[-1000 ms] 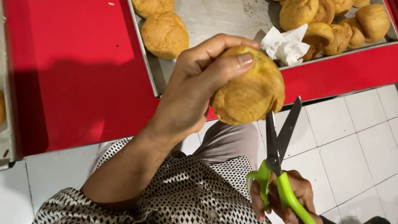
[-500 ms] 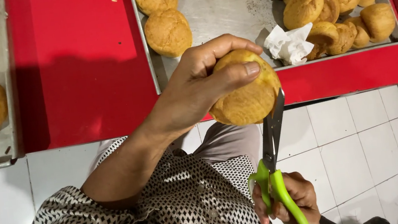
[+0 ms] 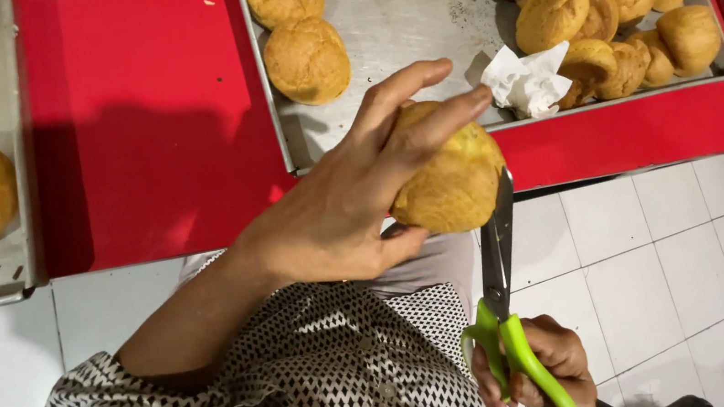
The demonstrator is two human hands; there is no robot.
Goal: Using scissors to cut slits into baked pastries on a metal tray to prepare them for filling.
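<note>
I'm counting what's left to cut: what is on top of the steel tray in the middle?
On the steel tray lie two pastry puffs at its left, a heaped pile of puffs at its right and a crumpled white paper. Puffs buried under the heap cannot be counted.

- It looks like a small bakery or home baking kitchen.
- Metal baking trays [image 3: 415,31] with many golden pastry puffs [image 3: 306,58] lie on a red table [image 3: 140,120].
- White tiled floor [image 3: 655,269].
</note>
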